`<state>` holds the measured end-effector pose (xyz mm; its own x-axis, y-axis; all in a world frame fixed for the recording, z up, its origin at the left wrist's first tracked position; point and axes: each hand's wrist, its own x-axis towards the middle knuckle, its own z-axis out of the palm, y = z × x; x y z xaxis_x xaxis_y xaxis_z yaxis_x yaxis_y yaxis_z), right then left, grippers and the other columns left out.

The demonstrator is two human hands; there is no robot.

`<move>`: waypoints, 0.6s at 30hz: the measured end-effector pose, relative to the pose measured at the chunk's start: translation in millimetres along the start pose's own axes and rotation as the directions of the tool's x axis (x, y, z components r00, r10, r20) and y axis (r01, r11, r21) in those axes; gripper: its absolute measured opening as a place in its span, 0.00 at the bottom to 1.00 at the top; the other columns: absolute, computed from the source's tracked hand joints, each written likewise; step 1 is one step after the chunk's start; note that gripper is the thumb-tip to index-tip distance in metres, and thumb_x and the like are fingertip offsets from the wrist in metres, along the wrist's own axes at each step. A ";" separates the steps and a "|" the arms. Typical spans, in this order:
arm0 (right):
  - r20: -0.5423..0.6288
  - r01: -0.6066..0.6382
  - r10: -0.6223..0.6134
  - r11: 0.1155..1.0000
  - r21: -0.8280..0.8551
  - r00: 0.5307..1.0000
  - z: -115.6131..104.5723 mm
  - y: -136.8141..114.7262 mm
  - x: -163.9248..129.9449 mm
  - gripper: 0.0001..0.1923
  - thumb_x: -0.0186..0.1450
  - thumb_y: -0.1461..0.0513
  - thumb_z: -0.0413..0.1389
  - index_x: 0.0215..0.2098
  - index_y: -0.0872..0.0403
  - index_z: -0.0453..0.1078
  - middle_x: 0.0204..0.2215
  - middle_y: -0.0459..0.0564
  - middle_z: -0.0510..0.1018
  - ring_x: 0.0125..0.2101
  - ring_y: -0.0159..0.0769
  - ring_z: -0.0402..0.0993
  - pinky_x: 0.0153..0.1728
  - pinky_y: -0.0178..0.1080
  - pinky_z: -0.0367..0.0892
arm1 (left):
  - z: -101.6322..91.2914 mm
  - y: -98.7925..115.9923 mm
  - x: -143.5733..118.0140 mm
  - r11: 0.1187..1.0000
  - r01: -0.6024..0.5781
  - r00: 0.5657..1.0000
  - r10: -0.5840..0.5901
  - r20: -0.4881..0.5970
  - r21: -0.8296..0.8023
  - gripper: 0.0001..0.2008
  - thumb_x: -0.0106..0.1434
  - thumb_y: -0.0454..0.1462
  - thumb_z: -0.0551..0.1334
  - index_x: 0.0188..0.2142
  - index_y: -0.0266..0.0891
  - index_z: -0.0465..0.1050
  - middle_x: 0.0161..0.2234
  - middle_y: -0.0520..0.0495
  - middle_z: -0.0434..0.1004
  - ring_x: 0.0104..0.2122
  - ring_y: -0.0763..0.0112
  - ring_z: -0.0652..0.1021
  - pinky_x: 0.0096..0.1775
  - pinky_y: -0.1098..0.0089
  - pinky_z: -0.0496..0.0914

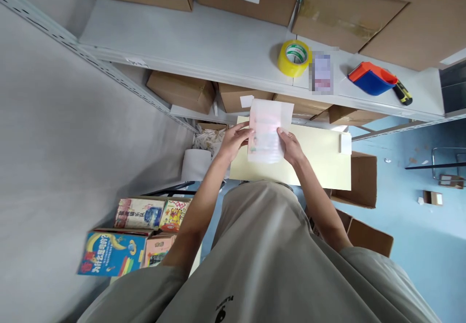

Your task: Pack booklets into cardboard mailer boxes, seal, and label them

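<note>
Both hands, left (233,141) and right (291,147), grip pinching a pale, seemingly translucent packet (267,131) by its edges.

Bare shelf (189,37) lies open left of the tape roll (293,57), while cardboard boxes (345,10) behind and the tape dispenser (374,79) crowd the right.
</note>
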<state>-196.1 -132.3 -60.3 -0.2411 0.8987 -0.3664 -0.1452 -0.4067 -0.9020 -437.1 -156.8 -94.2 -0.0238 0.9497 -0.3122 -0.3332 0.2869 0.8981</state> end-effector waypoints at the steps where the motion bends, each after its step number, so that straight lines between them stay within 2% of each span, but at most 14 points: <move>1: 0.008 -0.019 0.019 1.000 0.023 1.000 1.6 1.2 -1.0 0.38 0.53 0.27 0.80 0.40 0.46 0.83 0.47 0.57 0.94 0.59 0.64 0.90 0.60 0.59 0.88 | -0.1 0.1 0.9 1.000 0.009 1.000 -0.009 0.006 -0.027 0.44 0.52 0.62 0.87 0.60 0.40 0.86 0.46 0.41 0.94 0.41 0.58 0.91 0.45 0.61 0.88; 6: 0.018 -0.071 0.070 0.994 0.088 0.997 5.6 5.8 0.6 0.39 0.50 0.28 0.82 0.39 0.47 0.83 0.44 0.55 0.94 0.58 0.60 0.90 0.61 0.55 0.87 | -2.7 -0.6 2.2 0.999 -0.014 0.999 0.012 -0.049 -0.041 0.41 0.48 0.59 0.89 0.53 0.38 0.88 0.41 0.44 0.94 0.36 0.62 0.90 0.40 0.65 0.86; 8: 0.024 -0.063 0.061 0.995 0.073 0.998 3.3 8.2 5.8 0.38 0.52 0.28 0.81 0.39 0.47 0.82 0.43 0.54 0.93 0.57 0.58 0.90 0.59 0.52 0.86 | -7.8 -5.6 8.9 1.000 -0.023 0.999 0.023 -0.045 -0.008 0.40 0.50 0.59 0.88 0.55 0.38 0.87 0.41 0.44 0.93 0.36 0.62 0.89 0.40 0.64 0.86; 10: -0.014 -0.033 0.034 0.999 0.020 0.999 -1.1 14.6 14.9 0.36 0.55 0.29 0.79 0.38 0.47 0.81 0.39 0.51 0.91 0.52 0.53 0.90 0.53 0.48 0.86 | -11.5 -16.0 17.9 0.996 -0.055 0.994 0.061 -0.087 0.069 0.37 0.55 0.57 0.86 0.56 0.39 0.87 0.44 0.42 0.93 0.39 0.60 0.90 0.42 0.62 0.86; 12: -0.105 -0.002 -0.009 0.995 -0.103 0.994 -5.7 26.7 26.6 0.33 0.60 0.30 0.76 0.34 0.47 0.78 0.32 0.48 0.86 0.44 0.47 0.88 0.44 0.42 0.83 | -10.1 -32.1 24.8 0.976 -0.088 0.977 0.123 -0.171 0.201 0.31 0.58 0.53 0.85 0.56 0.41 0.87 0.51 0.39 0.93 0.46 0.57 0.90 0.49 0.61 0.86; 14: -0.206 -0.011 -0.050 0.958 -0.286 0.977 -7.4 45.4 36.7 0.31 0.68 0.33 0.70 0.31 0.48 0.74 0.27 0.46 0.81 0.39 0.44 0.85 0.39 0.40 0.78 | -2.1 -53.3 26.3 0.956 -0.072 0.970 0.133 -0.201 0.286 0.26 0.63 0.51 0.82 0.55 0.42 0.87 0.59 0.36 0.91 0.53 0.56 0.90 0.56 0.60 0.85; 16: -0.220 -0.054 -0.057 0.882 -0.468 0.974 -3.9 69.4 41.0 0.26 0.75 0.39 0.65 0.33 0.49 0.76 0.29 0.47 0.82 0.40 0.45 0.85 0.42 0.41 0.80 | 9.8 -77.7 22.0 0.967 0.001 0.993 0.030 -0.116 0.256 0.23 0.68 0.53 0.78 0.53 0.41 0.86 0.59 0.35 0.91 0.55 0.55 0.89 0.57 0.60 0.84; 18: -0.134 -0.093 0.012 0.779 -0.620 0.991 4.3 96.2 38.5 0.16 0.78 0.48 0.63 0.44 0.51 0.84 0.39 0.52 0.89 0.48 0.52 0.89 0.52 0.46 0.83 | 20.3 -102.0 14.0 0.976 0.078 0.997 -0.078 -0.009 0.205 0.24 0.71 0.58 0.74 0.48 0.40 0.85 0.49 0.38 0.92 0.51 0.55 0.89 0.53 0.61 0.84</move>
<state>-223.6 -137.5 -160.2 -0.1123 0.9077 -0.4042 0.5043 -0.2985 -0.8103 -384.3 -170.2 -183.9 -0.0060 0.9233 -0.3840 -0.1337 0.3798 0.9154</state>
